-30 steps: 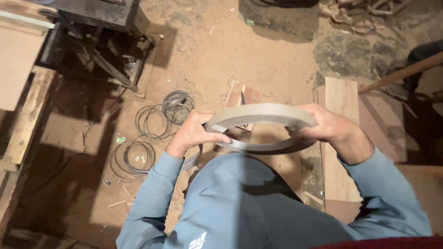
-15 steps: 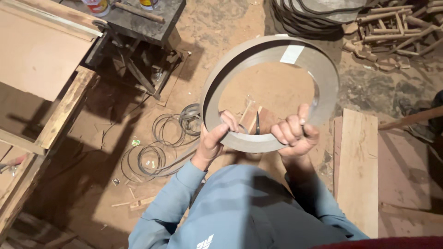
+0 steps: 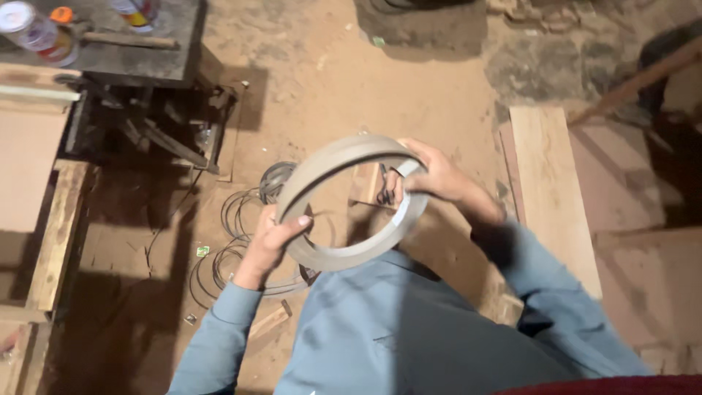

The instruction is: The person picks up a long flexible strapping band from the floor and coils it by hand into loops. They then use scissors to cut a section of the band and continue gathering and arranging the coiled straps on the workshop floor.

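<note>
I hold a flat grey-brown wooden ring (image 3: 322,162) in front of my chest with both hands, tilted so its opening shows the sandy floor. My left hand (image 3: 274,241) grips its lower left rim, thumb on top. My right hand (image 3: 431,175) grips the upper right rim. A strip of pale tape (image 3: 404,212) lines the ring's inner right edge. Both arms wear blue sleeves.
Coils of dark wire (image 3: 241,219) lie on the dirt floor below the ring. A wooden plank (image 3: 552,190) lies to the right. A dark metal bench (image 3: 139,58) with cans (image 3: 33,33) stands at upper left, with wood boards (image 3: 55,234) along the left edge.
The ring was raised upright and facing me half a second ago; now it is lowered and tilted edge-on. My hands have shifted apart to opposite sides of the rim.
</note>
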